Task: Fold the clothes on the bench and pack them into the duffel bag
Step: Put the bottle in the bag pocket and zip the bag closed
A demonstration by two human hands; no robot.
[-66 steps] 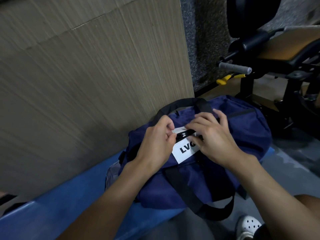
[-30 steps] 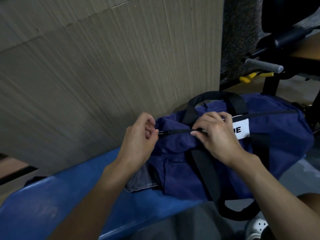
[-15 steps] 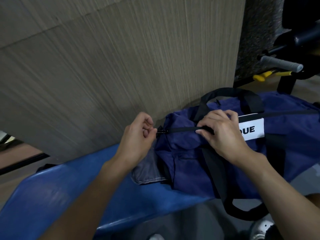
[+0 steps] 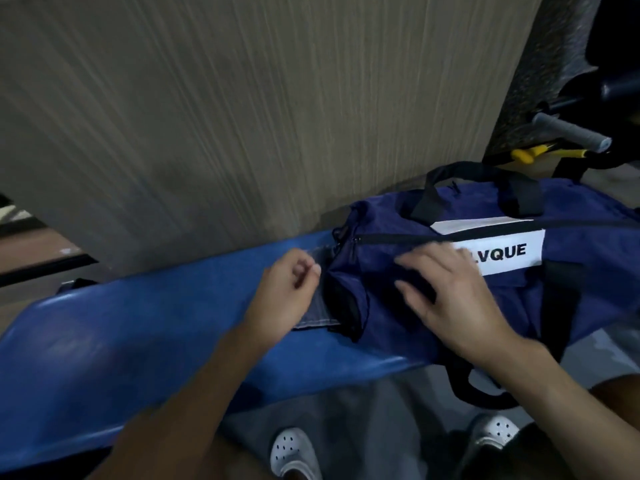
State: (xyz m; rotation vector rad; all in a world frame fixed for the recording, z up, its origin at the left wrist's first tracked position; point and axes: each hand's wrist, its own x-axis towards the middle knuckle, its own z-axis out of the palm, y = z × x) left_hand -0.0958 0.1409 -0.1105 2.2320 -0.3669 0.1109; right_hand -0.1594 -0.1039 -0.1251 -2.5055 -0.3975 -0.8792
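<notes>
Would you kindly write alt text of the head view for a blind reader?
A zipped navy duffel bag lies on a blue bench; the right hand rests flat on it, the left hand hovers at its end, holding nothing.

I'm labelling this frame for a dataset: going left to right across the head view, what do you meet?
Bare blue bench → left hand → duffel bag's zipper pull → right hand → gym machine's grey grip.

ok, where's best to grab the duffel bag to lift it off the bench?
Probably the far black handle, from above: it stands up in an open arch over the duffel bag, so fingers can hook under it. The near handle hangs below the bench edge, out of easy reach.
</notes>
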